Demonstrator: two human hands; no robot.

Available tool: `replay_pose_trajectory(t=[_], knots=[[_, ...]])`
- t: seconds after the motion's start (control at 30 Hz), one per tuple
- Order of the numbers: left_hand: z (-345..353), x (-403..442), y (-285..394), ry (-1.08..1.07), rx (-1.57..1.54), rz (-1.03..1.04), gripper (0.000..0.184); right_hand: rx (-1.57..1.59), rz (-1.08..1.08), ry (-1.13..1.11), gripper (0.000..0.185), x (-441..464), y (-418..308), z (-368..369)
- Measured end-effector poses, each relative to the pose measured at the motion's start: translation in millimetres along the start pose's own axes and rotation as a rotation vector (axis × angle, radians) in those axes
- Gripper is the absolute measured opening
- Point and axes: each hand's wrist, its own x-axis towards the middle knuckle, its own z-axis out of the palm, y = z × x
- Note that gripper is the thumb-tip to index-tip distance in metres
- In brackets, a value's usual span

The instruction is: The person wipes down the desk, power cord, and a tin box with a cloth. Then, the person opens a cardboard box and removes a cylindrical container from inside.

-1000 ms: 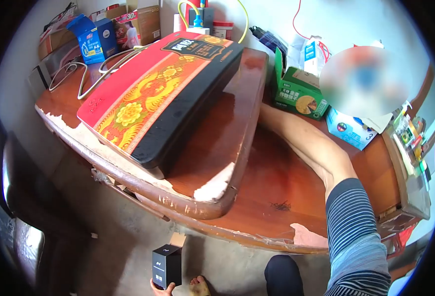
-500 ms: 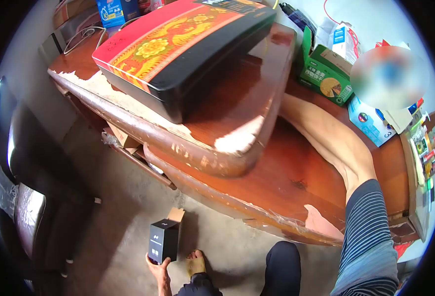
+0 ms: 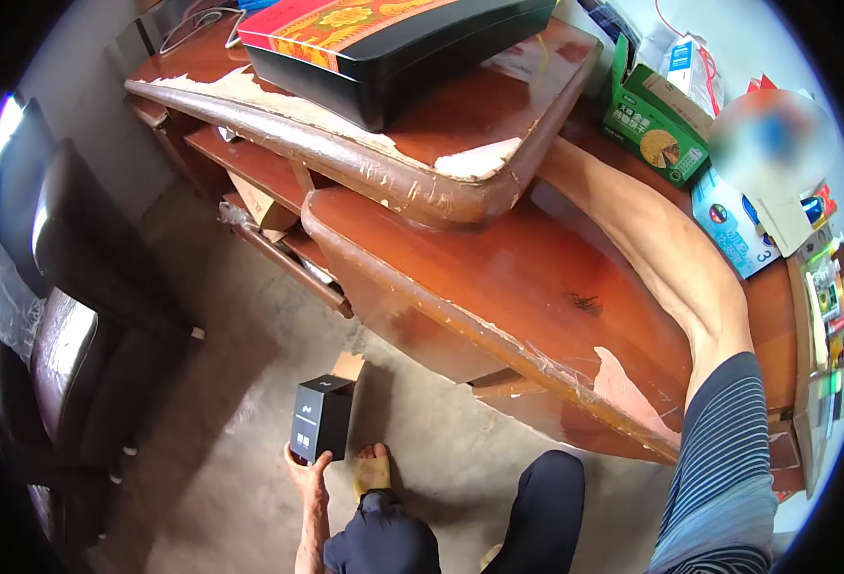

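My left hand (image 3: 309, 466) grips the bottom end of a black cardboard box (image 3: 321, 419) with white print, holding it above the floor. A brown cardboard flap (image 3: 349, 366) sticks up at the box's top edge. My right forearm (image 3: 651, 225) stretches across the lower brown desktop (image 3: 498, 277). Its far end goes behind the corner of the raised brown shelf (image 3: 422, 196), so my right hand is hidden and I cannot see what it touches. On that shelf lies a large red and black box (image 3: 403, 72) with a gold flower pattern.
A green carton (image 3: 653, 129) and a blue-white pack (image 3: 735, 225) stand on the desk to the right of my forearm. Dark leather chairs (image 3: 87, 258) are at the left. Veneer peels along the desk edges. My bare foot (image 3: 372, 469) rests on the concrete floor.
The view has tilted down, so the desk and red-black box sit higher in the picture. My left hand still holds the black box; my right arm stays reached behind the shelf corner.
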Motion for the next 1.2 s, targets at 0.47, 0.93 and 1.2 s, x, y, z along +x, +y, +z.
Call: replay_pose_trajectory(t=[0.47,0.93,1.2], knots=[[0.3,-4.6,17.2,-0.024,0.043,0.016,0.097,0.4,-0.034,0.111,0.015,-90.6,-96.2,-32.7],[3.3,-8.8,9.2,-0.04,0.017,-0.002,0.093,-0.715,0.42,0.488,0.019,-77.0,62.0,-53.9],[3.7,-8.1,4.1,0.019,0.011,-0.017,0.096,-0.742,0.902,0.252,0.04,-42.8,136.2,-66.3]])
